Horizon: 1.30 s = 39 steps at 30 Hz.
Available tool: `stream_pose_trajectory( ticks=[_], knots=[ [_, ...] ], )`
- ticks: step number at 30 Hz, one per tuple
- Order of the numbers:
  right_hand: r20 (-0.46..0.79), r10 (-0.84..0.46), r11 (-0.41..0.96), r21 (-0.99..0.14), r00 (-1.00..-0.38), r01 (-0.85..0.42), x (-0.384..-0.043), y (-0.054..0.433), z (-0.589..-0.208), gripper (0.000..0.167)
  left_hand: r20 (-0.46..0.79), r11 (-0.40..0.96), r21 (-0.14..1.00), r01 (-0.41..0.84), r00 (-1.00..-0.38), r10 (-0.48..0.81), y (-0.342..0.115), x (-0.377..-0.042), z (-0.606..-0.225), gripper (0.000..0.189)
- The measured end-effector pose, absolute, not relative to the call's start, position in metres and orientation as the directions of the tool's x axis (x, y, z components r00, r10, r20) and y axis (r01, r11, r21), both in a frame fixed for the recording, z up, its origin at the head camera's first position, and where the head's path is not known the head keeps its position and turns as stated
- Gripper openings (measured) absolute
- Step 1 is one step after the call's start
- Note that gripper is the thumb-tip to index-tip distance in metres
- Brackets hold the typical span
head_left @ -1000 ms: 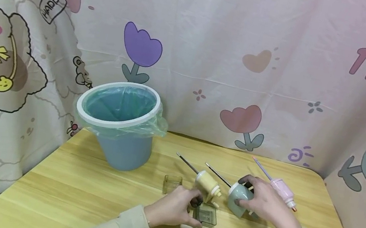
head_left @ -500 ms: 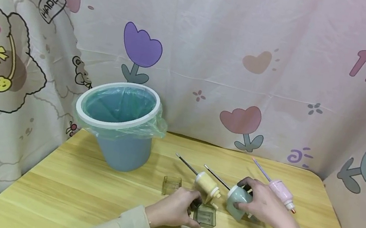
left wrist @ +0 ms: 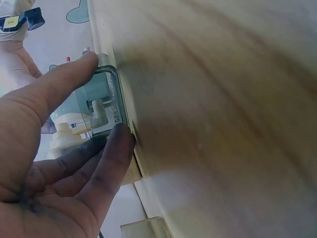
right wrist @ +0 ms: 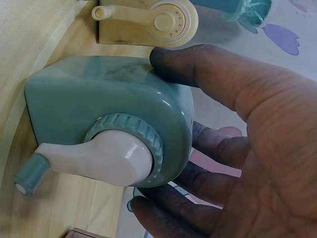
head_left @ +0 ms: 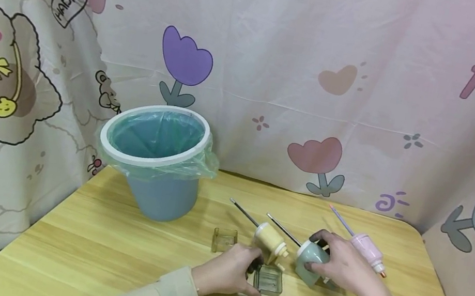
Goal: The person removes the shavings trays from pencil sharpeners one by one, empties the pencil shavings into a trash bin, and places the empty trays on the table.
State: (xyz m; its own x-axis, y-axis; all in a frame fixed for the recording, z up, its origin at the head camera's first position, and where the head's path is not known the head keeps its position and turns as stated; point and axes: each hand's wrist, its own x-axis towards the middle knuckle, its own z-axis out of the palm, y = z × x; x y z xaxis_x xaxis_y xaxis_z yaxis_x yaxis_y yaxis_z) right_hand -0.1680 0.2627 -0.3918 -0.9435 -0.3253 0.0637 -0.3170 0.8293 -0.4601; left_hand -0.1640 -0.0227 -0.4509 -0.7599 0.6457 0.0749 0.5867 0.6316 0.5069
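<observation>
My left hand [head_left: 226,272] pinches a smoky clear shavings drawer [head_left: 269,281] on the table, thumb at one edge and fingertips at the opposite one. In the left wrist view the drawer [left wrist: 114,106] shows its see-through wall. With my right hand [head_left: 346,265] I grip a green pencil sharpener [head_left: 304,273], thumb on one side and fingers on the other. A dark pencil [head_left: 282,229] sticks out of its far end. The right wrist view shows its white crank [right wrist: 116,158] facing the camera. Just left stands a yellow pencil sharpener [head_left: 269,237], also with a dark pencil [head_left: 244,212].
A pink pencil sharpener [head_left: 366,249] with a purple pencil [head_left: 341,219] stands right, beyond my right hand. A second clear drawer [head_left: 224,240] lies behind my left hand. A blue bin [head_left: 163,196] with a green liner stands back left. A printed curtain [head_left: 269,69] hangs behind the table.
Both hands keep their holds almost unmoved. The head view has shifted slightly, and the shavings drawer sits a touch further right in it.
</observation>
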Motion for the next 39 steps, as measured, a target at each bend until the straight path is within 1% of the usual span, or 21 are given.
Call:
stream_pose_trajectory(
  ticks=[6,8,14,18,21,25,29,32,39],
  knots=[
    [0.08,-0.32,0.82,-0.476,-0.944,-0.318,-0.168,0.263,-0.391,0.05,0.096,0.605,0.512,0.61,-0.74,0.666,-0.025,-0.164,-0.451,0.086],
    [0.083,-0.314,0.82,-0.479,-0.946,-0.314,-0.168,0.264,-0.389,0.049,0.097,0.602,0.511,0.613,-0.738,0.668,-0.025,-0.164,-0.45,0.088],
    [0.083,-0.285,0.828,-0.481,-0.955,-0.289,-0.17,0.268,-0.382,0.048,0.079,0.617,0.507,0.602,-0.745,0.662,-0.03,-0.162,-0.445,0.078],
    [0.115,-0.246,0.845,-0.461,-0.962,-0.271,-0.173,0.273,-0.377,0.048,0.082,0.629,0.495,0.599,-0.753,0.653,-0.036,-0.162,-0.441,0.074],
    [0.124,-0.218,0.847,-0.469,-0.968,-0.251,-0.175,0.279,-0.376,0.047,0.083,0.639,0.479,0.602,-0.756,0.649,-0.041,-0.161,-0.438,0.067],
    [0.108,-0.195,0.844,-0.487,-0.975,-0.223,-0.177,0.289,-0.375,0.049,0.091,0.645,0.465,0.606,-0.758,0.646,-0.048,-0.162,-0.435,0.059],
    [0.088,-0.172,0.853,-0.484,-0.981,-0.193,-0.177,0.295,-0.373,0.052,0.106,0.64,0.461,0.615,-0.754,0.648,-0.051,-0.165,-0.431,0.055],
    [0.083,-0.161,0.856,-0.484,-0.983,-0.181,-0.177,0.297,-0.373,0.052,0.113,0.632,0.476,0.612,-0.755,0.646,-0.053,-0.167,-0.427,0.051],
    [0.118,-0.126,0.862,-0.478,-0.985,-0.167,-0.18,0.305,-0.373,0.043,0.169,0.598,0.492,0.633,-0.743,0.648,-0.054,-0.17,-0.419,0.046]
  ],
)
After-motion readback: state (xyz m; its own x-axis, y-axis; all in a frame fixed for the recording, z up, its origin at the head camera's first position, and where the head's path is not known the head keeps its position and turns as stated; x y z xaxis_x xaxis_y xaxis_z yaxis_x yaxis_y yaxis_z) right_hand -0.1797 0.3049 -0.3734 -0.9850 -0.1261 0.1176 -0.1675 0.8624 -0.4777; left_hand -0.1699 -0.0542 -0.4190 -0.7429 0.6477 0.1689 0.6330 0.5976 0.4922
